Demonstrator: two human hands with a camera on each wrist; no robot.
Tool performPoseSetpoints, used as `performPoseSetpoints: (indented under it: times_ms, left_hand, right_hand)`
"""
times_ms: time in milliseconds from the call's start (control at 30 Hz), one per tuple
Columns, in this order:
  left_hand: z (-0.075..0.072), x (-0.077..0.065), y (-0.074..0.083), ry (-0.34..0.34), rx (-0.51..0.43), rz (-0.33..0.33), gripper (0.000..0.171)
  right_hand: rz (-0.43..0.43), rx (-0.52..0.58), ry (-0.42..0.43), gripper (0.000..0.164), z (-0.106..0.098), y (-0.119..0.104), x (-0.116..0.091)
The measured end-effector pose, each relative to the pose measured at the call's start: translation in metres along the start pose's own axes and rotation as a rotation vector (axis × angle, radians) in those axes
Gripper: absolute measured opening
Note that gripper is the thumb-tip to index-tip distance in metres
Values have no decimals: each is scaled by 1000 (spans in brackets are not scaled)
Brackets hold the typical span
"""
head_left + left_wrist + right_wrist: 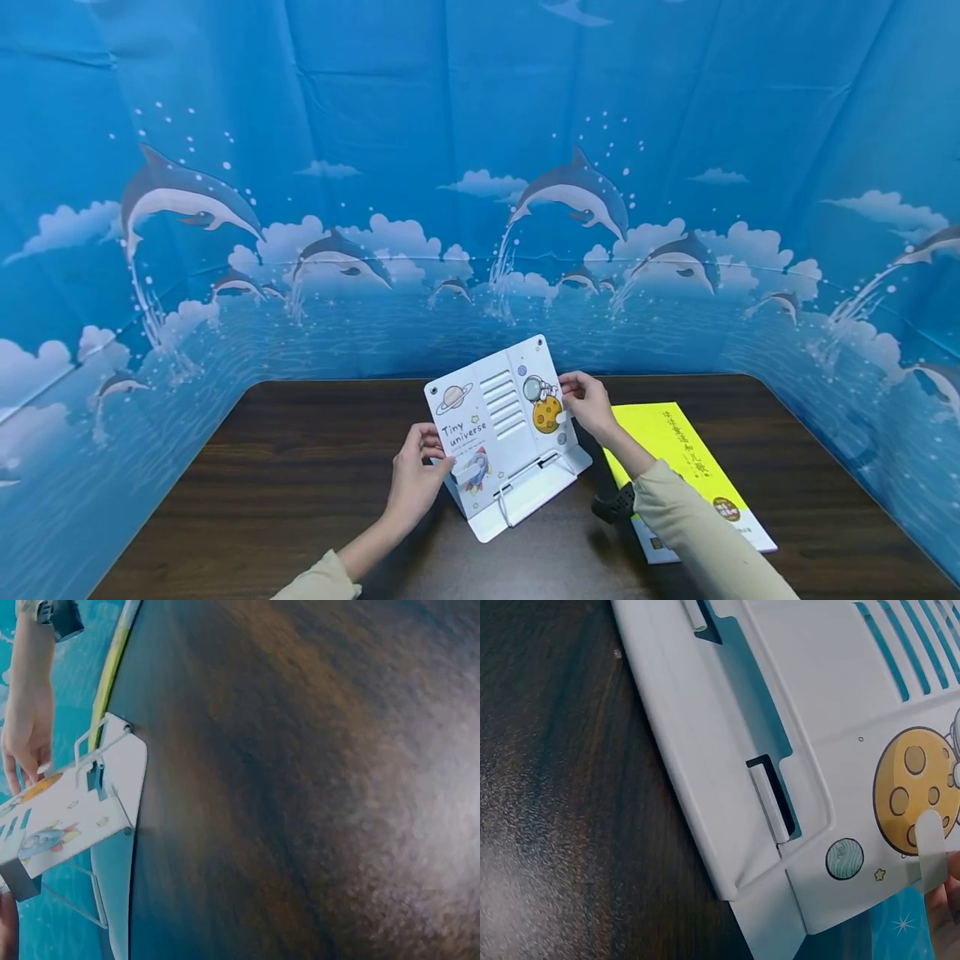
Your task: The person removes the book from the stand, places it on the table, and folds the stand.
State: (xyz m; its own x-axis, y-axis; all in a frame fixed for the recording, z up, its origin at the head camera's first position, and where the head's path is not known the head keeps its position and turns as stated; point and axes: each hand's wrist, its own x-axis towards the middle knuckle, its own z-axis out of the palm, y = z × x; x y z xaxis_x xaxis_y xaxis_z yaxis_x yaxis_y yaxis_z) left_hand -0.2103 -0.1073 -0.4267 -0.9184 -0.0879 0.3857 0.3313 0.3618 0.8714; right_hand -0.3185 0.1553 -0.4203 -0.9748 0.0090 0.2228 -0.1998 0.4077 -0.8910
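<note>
A white book stand [501,433], printed with planets, an astronaut, a rocket and "Tiny universe", stands tilted back on a dark table. My left hand [418,477] grips its left edge near the rocket picture, thumb towards the front. At the opposite edge, my right hand [590,405] pinches the side beside the orange moon picture. The right wrist view shows a white tab [931,851] by the right fingers, over the moon. Along the stand's bottom runs a ledge [697,772] with slots and a wire holder [504,505]. Some fingers are hidden behind the panel.
A yellow book [678,450] with a white lower band lies on the table [300,467] at the right, partly under my right forearm. A dark band [617,504] is on the right wrist. A blue dolphin-print curtain [420,167] hangs around the table's back and sides.
</note>
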Motion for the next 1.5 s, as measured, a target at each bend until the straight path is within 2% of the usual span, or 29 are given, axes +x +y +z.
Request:
performPoseSetpoints:
  times_ms: [267,533,667,767,900,1000,1267,1500]
  left_hand:
    - [-3,4,-4,-35,-18,12,40]
    - [-21,29,8,5,-5,74,53]
    - [-31,44,15,22,21,118,57]
    - [-34,50,18,23,18,143,57]
    - [-34,54,20,-15,10,179,49]
    - [-32,53,21,-36,5,196,40]
    - [-31,50,20,-36,-9,207,37]
    - [-31,50,17,-38,-25,206,37]
  right_hand:
    - [0,-41,15,27,-4,1,-8]
    - [-19,-68,26,33,-6,-11,-39]
    - [51,-40,13,35,1,-13,-60]
    - [139,-30,7,41,11,-13,-79]
    - [214,-31,3,51,25,-13,-102]
    - [233,-6,14,56,34,-15,-113]
    - [331,188,116,56,54,-17,-119]
    - [372,253,101,59,64,-19,-116]
